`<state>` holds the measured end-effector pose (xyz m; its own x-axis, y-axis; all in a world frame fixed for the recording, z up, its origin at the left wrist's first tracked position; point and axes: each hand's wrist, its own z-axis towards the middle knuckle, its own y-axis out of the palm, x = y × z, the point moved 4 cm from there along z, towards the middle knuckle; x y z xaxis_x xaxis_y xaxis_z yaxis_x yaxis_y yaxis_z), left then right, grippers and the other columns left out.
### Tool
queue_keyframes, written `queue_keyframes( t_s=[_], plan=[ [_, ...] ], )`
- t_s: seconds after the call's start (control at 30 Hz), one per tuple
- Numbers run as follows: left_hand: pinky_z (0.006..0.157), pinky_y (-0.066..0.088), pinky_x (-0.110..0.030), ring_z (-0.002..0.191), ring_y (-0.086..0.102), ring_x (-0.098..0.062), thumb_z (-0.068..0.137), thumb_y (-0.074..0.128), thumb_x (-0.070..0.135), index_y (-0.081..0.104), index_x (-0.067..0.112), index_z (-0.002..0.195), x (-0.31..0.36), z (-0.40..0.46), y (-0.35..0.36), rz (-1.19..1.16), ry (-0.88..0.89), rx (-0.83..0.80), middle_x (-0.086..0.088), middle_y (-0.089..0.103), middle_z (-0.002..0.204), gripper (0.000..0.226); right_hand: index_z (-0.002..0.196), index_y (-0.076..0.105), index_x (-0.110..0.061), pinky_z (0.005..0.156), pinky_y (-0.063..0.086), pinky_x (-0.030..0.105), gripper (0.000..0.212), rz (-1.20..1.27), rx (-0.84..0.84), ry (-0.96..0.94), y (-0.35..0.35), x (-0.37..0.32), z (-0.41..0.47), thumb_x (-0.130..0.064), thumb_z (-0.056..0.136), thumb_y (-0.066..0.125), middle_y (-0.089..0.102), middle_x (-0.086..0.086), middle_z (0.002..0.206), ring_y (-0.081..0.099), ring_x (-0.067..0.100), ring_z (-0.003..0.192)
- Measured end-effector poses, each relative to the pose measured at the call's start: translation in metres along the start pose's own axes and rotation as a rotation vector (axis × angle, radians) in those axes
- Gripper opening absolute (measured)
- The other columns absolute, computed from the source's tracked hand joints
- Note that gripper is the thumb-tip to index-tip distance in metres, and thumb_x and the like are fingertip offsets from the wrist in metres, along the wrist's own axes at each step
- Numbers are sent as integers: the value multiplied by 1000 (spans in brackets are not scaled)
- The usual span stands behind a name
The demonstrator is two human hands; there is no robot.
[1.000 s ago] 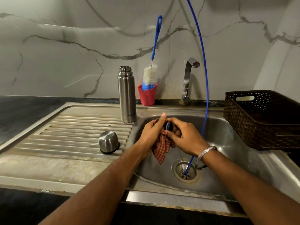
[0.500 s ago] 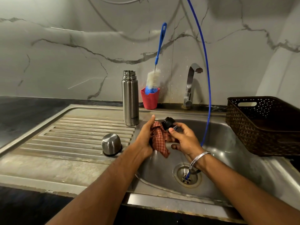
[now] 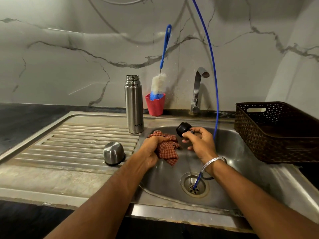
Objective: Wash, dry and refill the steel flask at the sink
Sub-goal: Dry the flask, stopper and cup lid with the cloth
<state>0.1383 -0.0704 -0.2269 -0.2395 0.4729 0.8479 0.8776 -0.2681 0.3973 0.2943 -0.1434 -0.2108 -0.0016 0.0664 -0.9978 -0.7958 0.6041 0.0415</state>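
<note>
The steel flask stands upright and uncapped on the sink's rim, left of the basin. Its steel cup lid lies upside down on the ribbed drainboard. Over the basin, my left hand grips a bunched red checked cloth. My right hand pinches the flask's black stopper just right of the cloth, apart from it.
A red cup holding a blue-handled bottle brush stands behind the flask. The tap is at the back. A thin blue hose runs down into the drain. A brown woven basket sits at the right.
My hands have drawn apart: the black stopper has come out of the cloth and moved right and up in my right hand, while my left hand keeps the cloth bunched.
</note>
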Motion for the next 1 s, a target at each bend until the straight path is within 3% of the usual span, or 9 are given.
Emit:
queue_keyframes(
  t_s=[0.1, 0.2, 0.27, 0.43, 0.6, 0.67, 0.77, 0.87, 1.0],
  plan=[
    [88, 60, -49, 95, 73, -34, 91, 62, -3, 61, 2, 118, 5, -4, -3, -73, 25, 18, -22, 74, 107, 28, 111, 64, -4, 67, 54, 31, 20, 263, -89, 167, 4, 0, -3, -3, 92, 62, 75, 18, 104, 74, 20, 79],
    [73, 62, -44, 93, 75, -32, 86, 66, -2, 57, 4, 130, 12, -4, -5, -42, 12, 17, -20, 75, 108, 46, 118, 64, 4, 72, 54, 32, 27, 355, -152, 188, 4, -1, -3, 0, 93, 56, 75, 20, 107, 76, 24, 85],
    [69, 62, -41, 92, 75, -31, 84, 65, -3, 57, 5, 132, 22, -6, -5, -25, 24, 9, -19, 74, 110, 49, 121, 63, 0, 74, 54, 33, 26, 370, -185, 157, 3, -3, -2, -2, 95, 59, 75, 18, 110, 75, 25, 90],
    [75, 61, -40, 103, 73, -32, 87, 67, 3, 58, 7, 132, 68, -19, -21, -89, 154, -30, -18, 74, 117, 46, 131, 51, -9, 72, 57, 31, 46, 289, 5, 12, 3, -5, -2, -11, 91, 72, 73, 8, 116, 75, 21, 94],
    [69, 63, -35, 91, 76, -28, 91, 65, 2, 63, 2, 124, 105, -38, -57, -45, 254, -19, -16, 77, 109, 33, 112, 57, -10, 65, 59, 33, 36, 299, -61, 30, 39, -18, -5, -1, 84, 77, 70, 16, 113, 72, 21, 85],
    [68, 62, -35, 88, 77, -27, 91, 66, 1, 64, 2, 121, 112, -40, -72, -27, 286, 15, -15, 78, 104, 31, 98, 53, -13, 71, 62, 39, 40, 253, -102, 72, 62, -16, -9, 10, 76, 78, 67, 24, 113, 72, 27, 82],
    [63, 61, -33, 89, 77, -28, 86, 71, 0, 64, 0, 125, 115, -37, -91, -20, 291, 97, -16, 77, 108, 39, 94, 44, -12, 70, 64, 39, 50, 290, -164, 146, 97, -13, -13, 20, 71, 76, 65, 27, 114, 74, 35, 87],
    [61, 60, -35, 92, 77, -31, 85, 72, -1, 65, 1, 124, 117, -33, -105, -12, 293, 175, -17, 77, 108, 40, 105, 40, -16, 69, 64, 39, 60, 293, -184, 138, 129, -9, -11, 25, 72, 70, 55, 20, 119, 68, 41, 105],
    [62, 61, -39, 97, 75, -35, 81, 73, -1, 65, 2, 124, 117, -31, -115, -45, 271, 224, -18, 75, 110, 43, 130, 58, -36, 83, 62, 46, 84, 166, -206, 72, 155, 0, -5, 28, 75, 54, 59, 8, 121, 64, 29, 108]
  ],
)
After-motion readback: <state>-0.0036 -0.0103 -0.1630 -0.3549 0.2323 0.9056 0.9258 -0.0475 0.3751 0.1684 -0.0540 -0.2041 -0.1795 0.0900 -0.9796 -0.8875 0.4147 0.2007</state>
